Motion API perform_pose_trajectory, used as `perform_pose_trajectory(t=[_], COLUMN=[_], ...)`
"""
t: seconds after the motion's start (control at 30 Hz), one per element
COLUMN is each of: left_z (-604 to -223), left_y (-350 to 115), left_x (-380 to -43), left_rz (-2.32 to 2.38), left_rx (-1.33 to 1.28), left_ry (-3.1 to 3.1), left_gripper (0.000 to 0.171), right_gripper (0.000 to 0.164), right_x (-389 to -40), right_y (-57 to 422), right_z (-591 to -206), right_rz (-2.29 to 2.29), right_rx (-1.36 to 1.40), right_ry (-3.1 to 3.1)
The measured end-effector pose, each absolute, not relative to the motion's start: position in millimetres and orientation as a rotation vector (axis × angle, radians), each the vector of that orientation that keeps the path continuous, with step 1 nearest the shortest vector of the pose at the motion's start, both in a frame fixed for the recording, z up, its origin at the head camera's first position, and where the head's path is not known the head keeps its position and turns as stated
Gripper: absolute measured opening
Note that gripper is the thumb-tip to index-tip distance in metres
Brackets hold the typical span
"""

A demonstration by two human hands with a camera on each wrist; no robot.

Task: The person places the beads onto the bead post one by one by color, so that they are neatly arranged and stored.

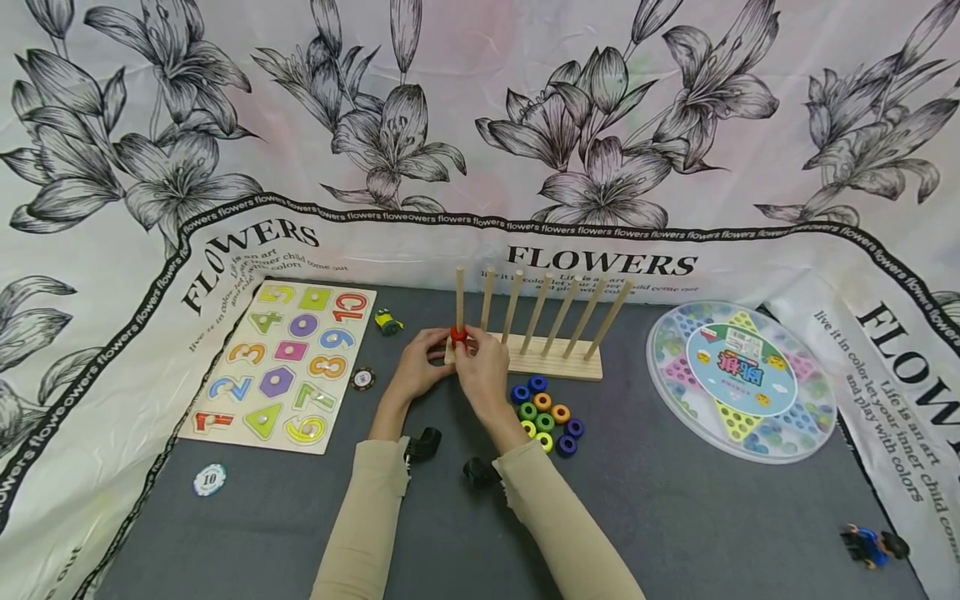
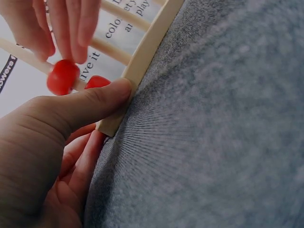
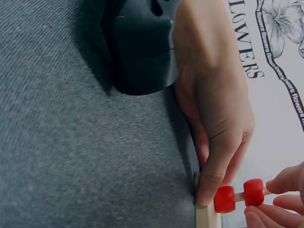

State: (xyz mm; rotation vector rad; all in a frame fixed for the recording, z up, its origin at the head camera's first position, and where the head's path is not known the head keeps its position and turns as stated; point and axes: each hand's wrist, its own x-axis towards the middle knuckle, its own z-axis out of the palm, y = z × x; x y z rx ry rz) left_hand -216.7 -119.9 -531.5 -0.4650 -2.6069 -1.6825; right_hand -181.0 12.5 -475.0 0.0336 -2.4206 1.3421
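My left hand (image 1: 420,365) grips the end of a wooden base (image 1: 525,358), thumb on top and fingers beneath. Upright wooden pegs (image 1: 536,312) stand along this base. On the end peg, one red ring (image 3: 224,199) sits low against the base. A second red ring (image 2: 63,77) is threaded a little higher, with a gap between the two. My right hand (image 1: 483,371) is over this peg, its fingertips (image 3: 275,186) spread around the peg right at the upper ring's top edge. Several loose rings (image 1: 544,422) in blue, orange, green and yellow lie beside my right wrist.
Left of my hands lies a number and shape board (image 1: 251,400). Near it are a small green-yellow toy (image 1: 387,322), a black chip (image 1: 363,379) and a white chip (image 1: 209,480). A round game box (image 1: 660,375) and a toy figure (image 1: 873,546) are on the right.
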Motion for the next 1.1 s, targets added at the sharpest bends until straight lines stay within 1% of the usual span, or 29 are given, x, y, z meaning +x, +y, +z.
perform_pose_trajectory(t=[0.2,0.4,0.5,0.83,1.0,1.1], left_z=[-532,-531,-530,-530,-531,-531], left_y=[-119,-119,-118,-118,-118,-117], left_x=[-217,-216,-216,-216,-216,-215], left_rz=[-1.67,-1.675,-1.696,-1.734,-1.74,-1.739], left_rx=[-0.437,-0.437,-0.443,-0.442,-0.424,-0.423], left_ry=[-2.635,-2.629,-2.616,-2.615,-2.629,-2.628], left_gripper=[0.063,0.065,0.067,0.069,0.07,0.07], right_gripper=[0.018,0.022,0.021,0.015,0.01,0.011], right_x=[-179,-176,-174,-167,-163,-158], right_y=[15,21,31,96,127,140], right_z=[-480,-477,-473,-459,-462,-468], right_rz=[1.305,1.397,1.444,1.456,1.367,1.313], right_rx=[0.001,-0.037,-0.055,-0.034,0.062,0.13], right_ry=[-2.454,-2.426,-2.383,-2.415,-2.547,-2.635])
